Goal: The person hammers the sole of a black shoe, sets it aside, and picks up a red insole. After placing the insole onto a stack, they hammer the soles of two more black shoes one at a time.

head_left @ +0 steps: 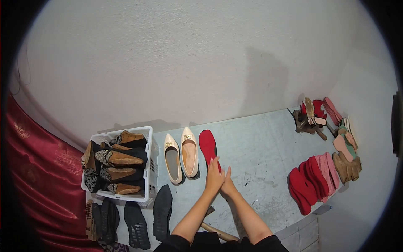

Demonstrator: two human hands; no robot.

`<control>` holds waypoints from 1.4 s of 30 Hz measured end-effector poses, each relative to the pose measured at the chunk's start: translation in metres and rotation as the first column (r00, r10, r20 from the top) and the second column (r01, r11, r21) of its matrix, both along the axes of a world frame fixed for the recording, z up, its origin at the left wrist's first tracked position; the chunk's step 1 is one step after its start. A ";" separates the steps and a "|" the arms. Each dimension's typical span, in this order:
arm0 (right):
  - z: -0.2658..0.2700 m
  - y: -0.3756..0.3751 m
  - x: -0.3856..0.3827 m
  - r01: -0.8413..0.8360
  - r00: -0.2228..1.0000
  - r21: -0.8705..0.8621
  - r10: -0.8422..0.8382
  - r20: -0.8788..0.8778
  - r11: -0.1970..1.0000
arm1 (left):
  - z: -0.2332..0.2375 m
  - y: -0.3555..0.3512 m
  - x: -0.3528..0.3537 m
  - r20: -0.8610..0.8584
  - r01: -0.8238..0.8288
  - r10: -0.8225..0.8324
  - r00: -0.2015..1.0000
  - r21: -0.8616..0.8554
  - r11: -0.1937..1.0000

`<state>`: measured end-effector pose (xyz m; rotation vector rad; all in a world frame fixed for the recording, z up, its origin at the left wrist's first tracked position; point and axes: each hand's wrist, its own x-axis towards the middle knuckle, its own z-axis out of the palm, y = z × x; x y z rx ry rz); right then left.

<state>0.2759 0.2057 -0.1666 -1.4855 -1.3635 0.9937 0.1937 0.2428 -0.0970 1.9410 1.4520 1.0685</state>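
Hands (221,179) touch red insole (208,145); basket (153,168) holds shoes (119,158).

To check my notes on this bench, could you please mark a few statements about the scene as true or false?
1. The left hand rests on the red insole. True.
2. The pair of cream flats lies to the right of that insole. False: it lies to its left.
3. The white basket holds shoes. True.
4. The black soles lie inside the basket. False: they lie on the table, in front of it.
5. The right hand is far from the left hand. False: the two hands touch, side by side.
6. Red and pink insoles lie fanned at the table's right end. True.
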 end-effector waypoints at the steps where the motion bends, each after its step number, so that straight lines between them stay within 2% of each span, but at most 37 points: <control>1: 0.003 -0.011 0.002 0.029 0.999 -0.130 -0.031 -0.015 0.991 | 0.001 -0.021 -0.006 0.063 0.011 -0.013 0.998 0.025 1.000; 2: 0.006 -0.023 0.005 0.057 0.997 -0.256 -0.066 -0.025 0.965 | 0.004 -0.041 -0.012 0.064 0.019 -0.021 0.998 0.027 0.999; 3: 0.032 -0.036 0.009 0.062 0.997 -0.376 -0.073 -0.015 0.924 | 0.006 -0.062 -0.021 0.107 0.027 -0.023 0.994 -0.036 0.999; 4: 0.032 -0.050 0.013 0.072 0.996 -0.376 -0.083 -0.013 0.924 | 0.009 -0.080 -0.030 0.149 0.040 -0.025 0.989 -0.099 0.994; 6: 0.028 -0.083 0.019 0.188 0.981 -0.196 -0.176 0.077 0.962 | 0.015 -0.112 -0.048 0.163 0.034 -0.011 0.987 -0.139 0.990; 7: 0.025 -0.100 0.021 0.199 0.979 -0.192 -0.188 0.078 0.961 | 0.017 -0.123 -0.056 0.174 0.018 0.014 0.985 -0.178 0.984; 9: 0.024 -0.132 0.025 0.335 0.942 -0.138 -0.325 0.088 0.932 | 0.016 -0.137 -0.069 0.150 0.014 0.013 0.989 -0.176 0.984; 11: 0.025 -0.159 0.025 0.364 0.931 -0.143 -0.352 0.100 0.920 | 0.016 -0.147 -0.071 0.127 0.016 0.007 0.992 -0.176 0.984; 13: 0.033 -0.186 0.021 0.399 0.916 -0.152 -0.386 0.108 0.904 | 0.020 -0.151 -0.069 0.101 0.009 0.002 0.995 -0.104 0.995; 16: 0.039 -0.223 0.018 0.397 0.913 -0.138 -0.377 0.154 0.907 | 0.023 -0.163 -0.057 0.099 0.120 -0.116 0.988 -0.030 0.992; 20: 0.045 -0.271 0.016 0.483 0.873 -0.137 -0.462 0.156 0.865 | 0.029 -0.191 -0.032 0.131 0.285 -0.280 0.951 -0.022 0.958; 22: 0.049 -0.293 0.020 0.526 0.841 -0.106 -0.497 0.211 0.844 | 0.030 -0.207 -0.018 0.154 0.385 -0.373 0.915 -0.057 0.921; 28: 0.058 -0.347 0.054 0.629 0.762 -0.052 -0.601 0.241 0.776 | 0.035 -0.248 0.034 0.144 0.546 -0.537 0.831 -0.029 0.837; 34: 0.063 -0.378 0.125 0.696 0.690 0.019 -0.675 0.260 0.718 | 0.031 -0.275 0.103 0.083 0.605 -0.605 0.792 0.020 0.796; 38: 0.071 -0.394 0.191 0.706 0.653 0.085 -0.693 0.304 0.703 | 0.028 -0.290 0.161 0.028 0.585 -0.586 0.810 0.039 0.810; 40: 0.076 -0.395 0.230 0.659 0.639 0.181 -0.671 0.376 0.730 | 0.029 -0.294 0.193 -0.070 0.547 -0.543 0.837 0.094 0.832; 42: 0.089 -0.393 0.267 0.631 0.616 0.235 -0.661 0.428 0.740 | 0.032 -0.298 0.222 -0.089 0.543 -0.536 0.839 0.117 0.831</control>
